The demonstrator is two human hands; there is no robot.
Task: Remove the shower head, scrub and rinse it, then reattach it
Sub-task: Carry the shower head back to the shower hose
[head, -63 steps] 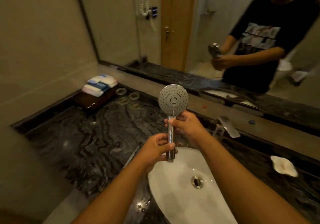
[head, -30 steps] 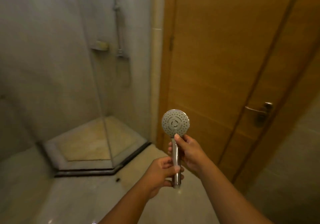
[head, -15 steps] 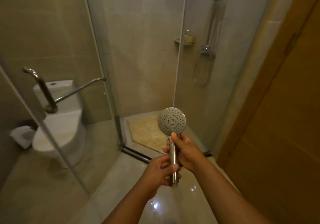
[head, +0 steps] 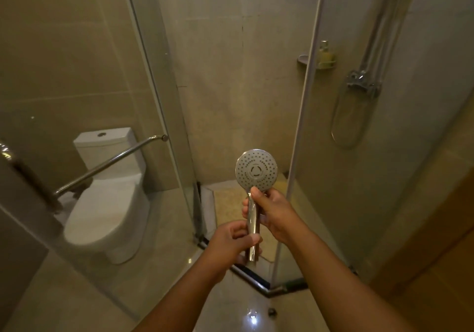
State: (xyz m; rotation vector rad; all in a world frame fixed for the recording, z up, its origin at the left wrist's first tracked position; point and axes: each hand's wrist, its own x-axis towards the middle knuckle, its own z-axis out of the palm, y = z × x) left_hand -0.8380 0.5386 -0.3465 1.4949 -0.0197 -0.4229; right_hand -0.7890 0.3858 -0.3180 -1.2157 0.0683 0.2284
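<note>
The chrome shower head (head: 256,170) stands upright in front of me, its round nozzle face turned toward me. My right hand (head: 275,213) grips the upper part of its handle, thumb just under the face. My left hand (head: 234,242) holds the lower end of the handle. Inside the stall, the shower mixer (head: 361,82) sits on the right wall with a hose (head: 345,126) looping down from it.
A glass shower enclosure (head: 302,126) stands ahead with its door (head: 164,100) swung open. A white toilet (head: 107,203) and a metal handle bar (head: 110,162) are at the left. A soap shelf (head: 324,59) hangs in the stall. A wooden door (head: 436,242) is at the right.
My view has swung from the sink counter past the wooden door to the shower stall, which is now closer. Both hands keep the same hold on the shower head.
</note>
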